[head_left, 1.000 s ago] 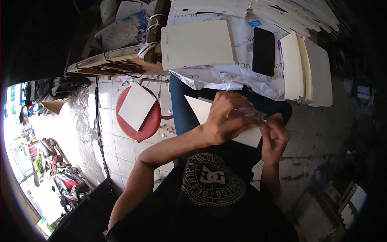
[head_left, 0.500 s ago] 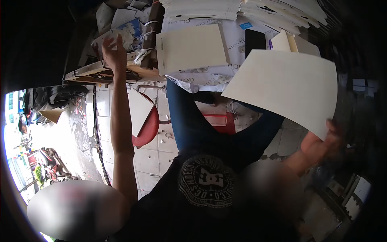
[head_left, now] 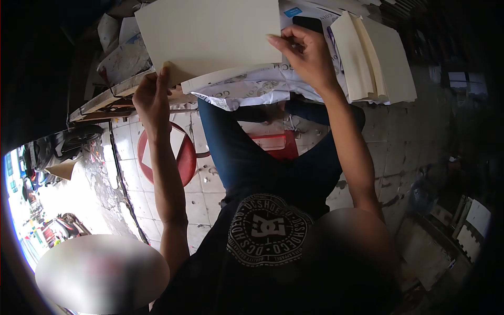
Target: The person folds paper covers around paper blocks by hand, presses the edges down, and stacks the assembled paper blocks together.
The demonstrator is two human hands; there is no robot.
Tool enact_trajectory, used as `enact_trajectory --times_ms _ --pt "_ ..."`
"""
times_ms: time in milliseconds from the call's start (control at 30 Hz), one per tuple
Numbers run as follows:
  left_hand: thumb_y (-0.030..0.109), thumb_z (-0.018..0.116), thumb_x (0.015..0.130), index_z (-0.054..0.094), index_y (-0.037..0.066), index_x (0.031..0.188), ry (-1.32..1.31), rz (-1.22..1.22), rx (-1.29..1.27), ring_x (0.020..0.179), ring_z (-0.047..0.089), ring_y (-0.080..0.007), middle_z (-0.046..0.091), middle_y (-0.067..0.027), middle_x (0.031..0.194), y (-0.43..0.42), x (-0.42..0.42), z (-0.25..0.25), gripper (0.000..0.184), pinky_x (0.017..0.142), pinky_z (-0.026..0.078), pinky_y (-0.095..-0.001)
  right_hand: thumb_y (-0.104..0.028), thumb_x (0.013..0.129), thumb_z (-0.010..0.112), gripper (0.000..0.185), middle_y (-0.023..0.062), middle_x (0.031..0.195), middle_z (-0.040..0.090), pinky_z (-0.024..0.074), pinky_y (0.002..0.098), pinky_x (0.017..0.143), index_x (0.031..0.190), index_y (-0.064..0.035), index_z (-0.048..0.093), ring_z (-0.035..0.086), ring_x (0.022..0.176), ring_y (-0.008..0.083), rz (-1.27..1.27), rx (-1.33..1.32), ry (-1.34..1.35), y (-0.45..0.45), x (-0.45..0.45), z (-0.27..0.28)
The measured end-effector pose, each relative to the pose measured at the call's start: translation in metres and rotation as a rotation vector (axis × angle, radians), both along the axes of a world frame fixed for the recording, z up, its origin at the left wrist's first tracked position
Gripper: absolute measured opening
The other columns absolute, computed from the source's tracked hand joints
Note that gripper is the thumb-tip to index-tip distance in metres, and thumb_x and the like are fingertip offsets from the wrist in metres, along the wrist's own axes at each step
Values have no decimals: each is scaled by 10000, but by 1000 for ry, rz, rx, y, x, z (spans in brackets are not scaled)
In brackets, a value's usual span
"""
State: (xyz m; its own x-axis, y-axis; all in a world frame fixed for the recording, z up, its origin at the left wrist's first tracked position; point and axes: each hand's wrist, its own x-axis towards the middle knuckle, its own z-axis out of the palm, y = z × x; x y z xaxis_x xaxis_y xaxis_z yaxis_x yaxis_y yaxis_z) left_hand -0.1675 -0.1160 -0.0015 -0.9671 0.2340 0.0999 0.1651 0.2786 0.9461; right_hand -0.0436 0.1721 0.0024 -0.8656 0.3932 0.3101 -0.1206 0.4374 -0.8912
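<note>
A large cream sheet of card (head_left: 210,39) is held above the near edge of the table, spread between my two hands. My left hand (head_left: 152,100) pinches its lower left corner, thumb on top. At its right edge, my right hand (head_left: 311,59) grips the sheet between thumb and curled fingers. Under it, a strip of another cream sheet (head_left: 226,75) shows on the printed white cover (head_left: 247,93). A dark phone (head_left: 308,23) lies just beyond my right hand, partly hidden by it.
Folded cream card (head_left: 362,63) stands at the table's right side. Scraps (head_left: 123,58) fill a wooden-edged shelf (head_left: 97,105) on the left. Below, a red stool (head_left: 186,164) carries a pale piece of card, and a red box (head_left: 270,142) sits on the tiled floor between my legs.
My right hand has brought the sheet leftward from the right side, over the sheet on the table. My left hand has come from the scraps and taken hold of the left corner.
</note>
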Motion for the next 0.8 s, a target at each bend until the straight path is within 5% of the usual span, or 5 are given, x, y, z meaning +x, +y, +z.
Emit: enact_trajectory --times_ms 133,233,533,800 --pt "349 714 885 707 -47 845 84 75 -273 657 562 -80 672 -65 674 -2 -5 -28 398 650 456 -270 -332 847 742 327 94 682 632 480 394 676 735 -36 661 629 731 231 -27 397 14 13 -25 -48" --pt "356 727 871 725 -38 875 70 76 -345 663 580 -87 691 -78 694 -2 -8 -47 395 656 470 -271 -386 850 739 357 112 784 627 466 384 725 765 -49 658 599 805 297 -12 530 -115 21 -34 -72" --pt "370 739 861 739 -37 901 62 51 -342 664 609 -93 708 -92 717 -3 -18 -64 409 660 490 -274 -477 854 698 381 111 982 599 409 556 841 809 -99 675 565 1035 318 94 481 -392 29 -46 -78" --pt "399 744 852 745 -34 927 47 48 -342 672 621 -114 718 -103 739 -5 -21 -70 439 663 492 -287 -470 853 700 360 110 1005 596 398 570 866 823 -111 693 548 1082 329 105 506 -448 30 -46 -78"
